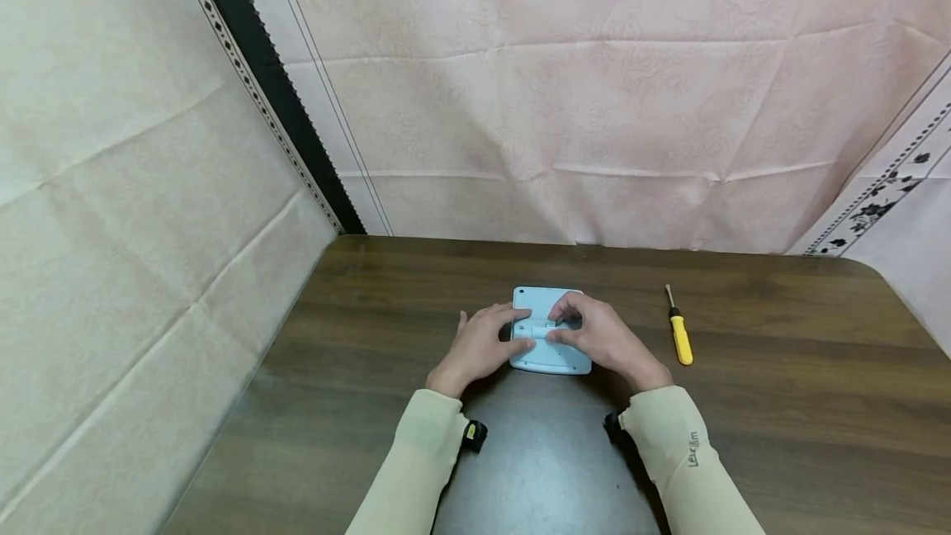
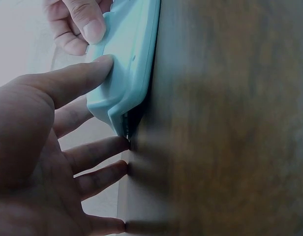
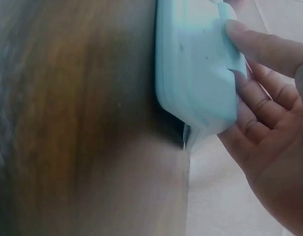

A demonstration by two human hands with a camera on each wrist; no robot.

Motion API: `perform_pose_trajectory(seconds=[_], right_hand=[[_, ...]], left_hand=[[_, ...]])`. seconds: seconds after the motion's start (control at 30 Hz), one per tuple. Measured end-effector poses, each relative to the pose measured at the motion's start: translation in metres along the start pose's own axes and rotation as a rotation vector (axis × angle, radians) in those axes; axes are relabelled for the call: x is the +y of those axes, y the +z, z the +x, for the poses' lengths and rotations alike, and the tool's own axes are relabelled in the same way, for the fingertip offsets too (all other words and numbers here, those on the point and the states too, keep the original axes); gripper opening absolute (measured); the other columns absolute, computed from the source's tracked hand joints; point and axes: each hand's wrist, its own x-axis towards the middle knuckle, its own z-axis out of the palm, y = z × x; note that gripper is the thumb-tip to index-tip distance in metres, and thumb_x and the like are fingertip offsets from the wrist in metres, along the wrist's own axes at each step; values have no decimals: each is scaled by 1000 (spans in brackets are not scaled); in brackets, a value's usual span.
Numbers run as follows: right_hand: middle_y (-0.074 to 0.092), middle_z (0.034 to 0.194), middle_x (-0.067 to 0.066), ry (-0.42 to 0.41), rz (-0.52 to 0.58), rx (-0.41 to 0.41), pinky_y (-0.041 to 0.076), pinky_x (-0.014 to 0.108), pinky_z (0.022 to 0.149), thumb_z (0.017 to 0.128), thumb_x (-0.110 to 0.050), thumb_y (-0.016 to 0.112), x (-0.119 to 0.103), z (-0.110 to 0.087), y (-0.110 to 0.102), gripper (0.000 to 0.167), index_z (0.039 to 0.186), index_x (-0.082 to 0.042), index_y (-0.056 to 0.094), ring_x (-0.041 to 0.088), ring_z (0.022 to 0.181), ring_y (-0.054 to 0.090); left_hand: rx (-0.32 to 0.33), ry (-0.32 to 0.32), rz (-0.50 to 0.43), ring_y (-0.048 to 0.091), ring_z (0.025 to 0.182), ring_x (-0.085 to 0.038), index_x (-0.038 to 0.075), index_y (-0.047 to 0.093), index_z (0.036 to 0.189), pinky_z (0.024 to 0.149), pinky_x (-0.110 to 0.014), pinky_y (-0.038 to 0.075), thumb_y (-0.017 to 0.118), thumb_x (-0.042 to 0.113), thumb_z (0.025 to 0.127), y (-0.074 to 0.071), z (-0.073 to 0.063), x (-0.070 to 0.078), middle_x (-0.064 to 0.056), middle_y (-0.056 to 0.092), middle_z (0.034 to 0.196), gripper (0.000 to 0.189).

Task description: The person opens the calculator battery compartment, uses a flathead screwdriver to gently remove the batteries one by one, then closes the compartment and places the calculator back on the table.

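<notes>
A light-blue plastic device (image 1: 550,360), perhaps a calculator lying on its face, rests on the table with small screw holes in its upturned back. Across its middle runs a raised battery cover (image 3: 231,42). My left hand (image 1: 479,345) steadies the device's left side: thumb and index finger touch the back, and the other fingers spread out straight, as the left wrist view shows. From the right, my right hand (image 1: 605,337) pinches the cover between thumb and curled fingers. Those fingers partly hide the cover's right part.
To the right lies a screwdriver (image 1: 679,333) with a yellow handle, its metal tip pointing away from me. The brown wooden table (image 1: 802,403) ends at a back edge, behind which pale patterned cloth (image 1: 631,122) hangs. More cloth hangs at the left.
</notes>
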Motion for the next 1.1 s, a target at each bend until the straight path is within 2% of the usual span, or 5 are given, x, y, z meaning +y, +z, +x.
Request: perform_pose_trajectory(seconds=[0.2, 0.43, 0.73, 1.1], right_hand=[[69, 106, 3, -30, -21, 0, 56, 50, 94, 94, -11, 84, -2, -1, -1, 22, 113, -8, 73, 25, 103, 65], [70, 106, 1, -52, -35, 41, 56, 48, 92, 102, -13, 74, -3, -3, -1, 3, 104, -13, 77, 25, 103, 65], [71, 103, 0, -58, -35, 69, 56, 43, 86, 103, -12, 73, -5, -3, 1, 5, 101, -13, 77, 23, 96, 64], [71, 101, 0, -58, -43, 94, 55, 43, 86, 102, -11, 73, -6, -4, -2, 4, 100, -11, 77, 23, 94, 63]], left_hand=[[0, 3, -1, 40, 152, -32, 21, 64, 149, 119, -78, 7, 73, 35, 103, 0, 0, 0, -8, 54, 158, 49], [4, 8, -2, 42, 151, -30, 20, 65, 149, 119, -78, 7, 73, 35, 103, 0, 0, 0, -8, 55, 156, 49], [-1, 13, 8, 42, 151, -30, 20, 65, 149, 122, -72, 11, 73, 35, 103, -1, 1, 0, -9, 56, 156, 49], [11, 24, -46, 42, 151, -31, 15, 66, 148, 125, -63, 18, 72, 33, 103, 1, 1, 0, -12, 56, 156, 48]])
